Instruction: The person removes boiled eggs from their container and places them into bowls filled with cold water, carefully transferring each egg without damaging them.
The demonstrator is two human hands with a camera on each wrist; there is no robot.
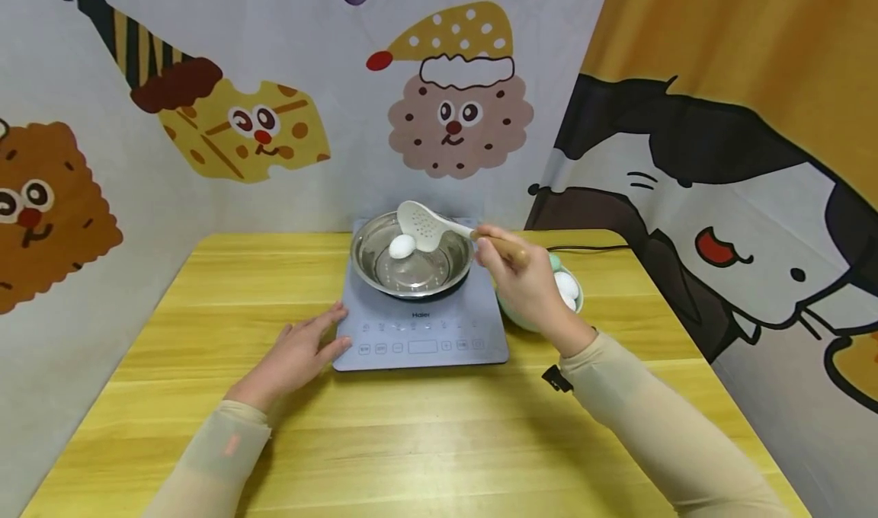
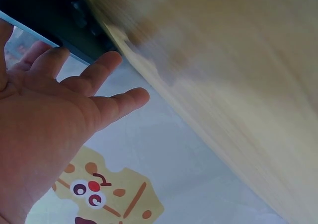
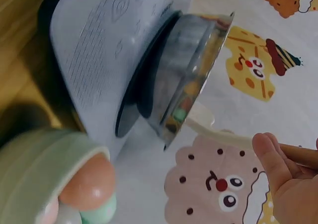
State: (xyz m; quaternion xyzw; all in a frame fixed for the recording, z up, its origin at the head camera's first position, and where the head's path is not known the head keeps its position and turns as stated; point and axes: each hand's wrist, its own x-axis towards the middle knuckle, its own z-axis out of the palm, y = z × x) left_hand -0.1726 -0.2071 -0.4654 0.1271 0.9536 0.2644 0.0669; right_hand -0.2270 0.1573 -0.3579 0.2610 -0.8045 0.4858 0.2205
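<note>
My right hand [image 1: 520,280] grips the wooden handle of a white slotted spoon [image 1: 428,232], whose perforated head is over a steel pan [image 1: 366,263]. A white egg [image 1: 402,246] is at the spoon head's left edge, within the pan's outline; whether they touch I cannot tell. The pan stands on a pale induction cooker [image 1: 421,343]. Fingers extended, my left hand [image 1: 295,354] lies at the cooker's left edge, and the left wrist view shows its palm with nothing held. In the right wrist view, the pan's side hides most of the spoon [image 3: 223,136] head.
Right of the cooker, partly behind my right forearm, a light green bowl [image 3: 74,152] holds several eggs, including a brown one [image 3: 91,183]. A black cable [image 1: 583,247] crosses the wooden table [image 1: 411,442] at the back right. Printed cloth hangs behind.
</note>
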